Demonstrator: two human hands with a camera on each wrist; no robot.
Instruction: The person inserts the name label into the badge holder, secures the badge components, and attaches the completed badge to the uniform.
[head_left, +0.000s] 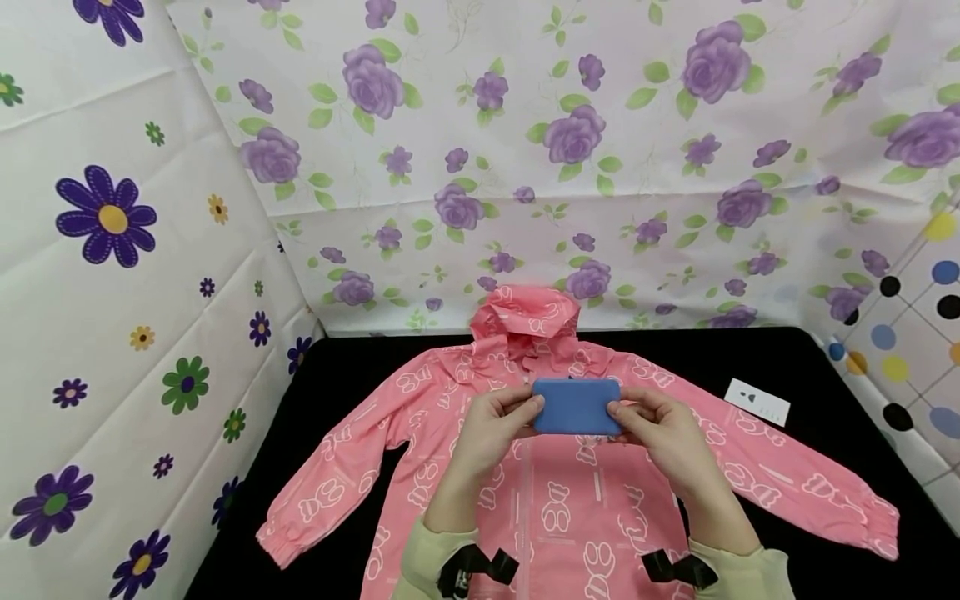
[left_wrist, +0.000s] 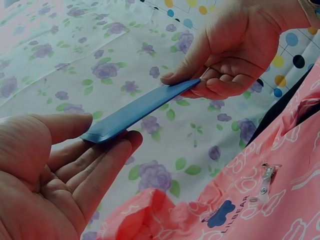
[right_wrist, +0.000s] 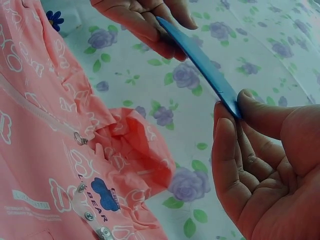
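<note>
A flat blue card holder (head_left: 577,407) is held level over the chest of a pink hooded jacket (head_left: 555,492). My left hand (head_left: 491,429) pinches its left end, thumb on the near face and fingers behind. At the other end, my right hand (head_left: 663,433) grips it the same way. The right wrist view shows the card holder (right_wrist: 202,67) nearly edge-on, thin and slightly bowed. On the jacket's chest lies a badge clip (left_wrist: 268,177) with a clear snap strap, beside a dark blue bear-shaped print.
The jacket lies spread on a black table (head_left: 337,383), sleeves out and hood toward the back. A white card (head_left: 757,402) with a small dark design lies by the right sleeve. Flower-printed cloth (head_left: 465,125) hangs behind the table, with printed cloths at both sides.
</note>
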